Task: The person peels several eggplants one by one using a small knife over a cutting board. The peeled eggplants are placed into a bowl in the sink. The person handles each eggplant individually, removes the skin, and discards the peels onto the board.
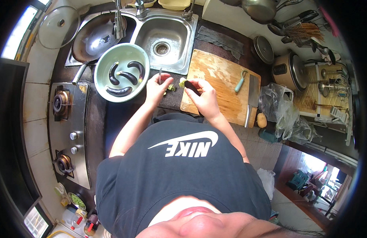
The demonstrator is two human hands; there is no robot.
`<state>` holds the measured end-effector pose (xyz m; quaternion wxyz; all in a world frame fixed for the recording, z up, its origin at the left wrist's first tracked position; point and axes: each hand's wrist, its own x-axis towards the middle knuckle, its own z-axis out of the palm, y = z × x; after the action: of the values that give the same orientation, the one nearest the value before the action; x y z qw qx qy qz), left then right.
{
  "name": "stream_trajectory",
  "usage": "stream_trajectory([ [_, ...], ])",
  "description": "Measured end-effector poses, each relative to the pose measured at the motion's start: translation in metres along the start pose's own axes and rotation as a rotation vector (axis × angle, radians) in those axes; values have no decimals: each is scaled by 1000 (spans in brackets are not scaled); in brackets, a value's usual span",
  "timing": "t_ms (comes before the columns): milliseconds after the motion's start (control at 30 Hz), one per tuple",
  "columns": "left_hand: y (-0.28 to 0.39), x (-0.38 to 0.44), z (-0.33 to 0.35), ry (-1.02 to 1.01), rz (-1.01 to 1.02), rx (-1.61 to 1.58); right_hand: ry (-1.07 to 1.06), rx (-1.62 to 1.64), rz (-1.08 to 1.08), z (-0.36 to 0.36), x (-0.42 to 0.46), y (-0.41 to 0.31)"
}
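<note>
My left hand (pixel 156 88) is closed around a thin metal blade (pixel 160 76), seen edge-on; its handle is hidden in the fingers. In my right hand (pixel 205 96) is a dark purple eggplant (pixel 192 87), its green stem end pointing left toward the other hand. Between and below the hands, green trimmings (pixel 171 87) lie on the dark countertop (pixel 171 101). To the left stands a pale green basin (pixel 99 86) of water with several eggplants (pixel 128 77) in it.
Right of the hands lies a wooden cutting board (pixel 213 102) bearing a peeler (pixel 239 84) and a cleaver (pixel 253 92). Beyond are a steel sink (pixel 177 61) and a wok (pixel 92 38). A gas stove (pixel 71 119) is at left; plastic bags (pixel 283 104) and a rice cooker (pixel 286 71) are at right.
</note>
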<state>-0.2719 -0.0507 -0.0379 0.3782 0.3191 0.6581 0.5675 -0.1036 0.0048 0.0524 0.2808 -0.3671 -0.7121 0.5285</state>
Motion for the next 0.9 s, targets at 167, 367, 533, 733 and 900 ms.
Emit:
stream_trajectory([
  [167, 64, -28, -5, -159, -117, -52, 167, -221, -127, 25, -1, -5],
  [367, 35, -19, -19, -145, 121, -71, 163, -365, -240, 40, -1, -1],
  [533, 61, -9, -47, -224, -266, -240, 108, -396, -188, 37, 1, 7],
  [733, -28, 14, -38, -160, -225, 268, 88, -2, 74, 44, 6, 19],
  [900, -79, 19, -27, -137, -220, 304, 59, 387, 160, 51, 25, 18],
])
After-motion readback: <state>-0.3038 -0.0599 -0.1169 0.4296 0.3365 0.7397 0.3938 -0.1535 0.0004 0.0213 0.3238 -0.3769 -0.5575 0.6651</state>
